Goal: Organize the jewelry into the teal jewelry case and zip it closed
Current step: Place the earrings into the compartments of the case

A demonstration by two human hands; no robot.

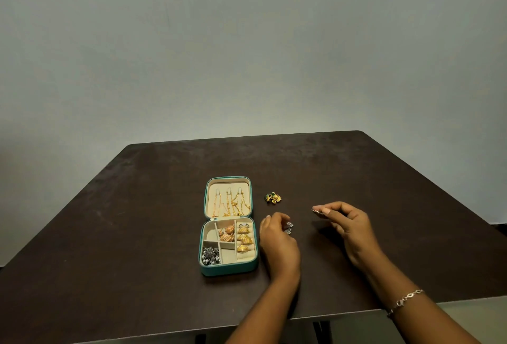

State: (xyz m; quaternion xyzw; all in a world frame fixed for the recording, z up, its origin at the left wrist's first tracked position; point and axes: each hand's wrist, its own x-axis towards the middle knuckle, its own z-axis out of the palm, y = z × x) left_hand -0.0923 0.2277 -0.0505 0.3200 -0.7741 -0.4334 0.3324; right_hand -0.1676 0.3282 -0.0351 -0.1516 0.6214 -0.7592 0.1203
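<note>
Both bare forearms reach in from below, the left forearm (264, 302) rising almost straight and the right forearm (397, 280) slanting up and to the left. The left hand (277, 243) shows its back, knuckles up, its fingers (270, 220) curled inward and holding a small silvery piece (288, 227) at their tips, on the side facing the other hand. The right hand (349, 224) hangs raised, well apart from the left fingers, wrist bent. Its thumb and forefinger pinch a tiny piece (317, 212), too small to identify, and the other fingers curl loosely beneath. A thin chain bracelet (408, 298) circles the right wrist.
</note>
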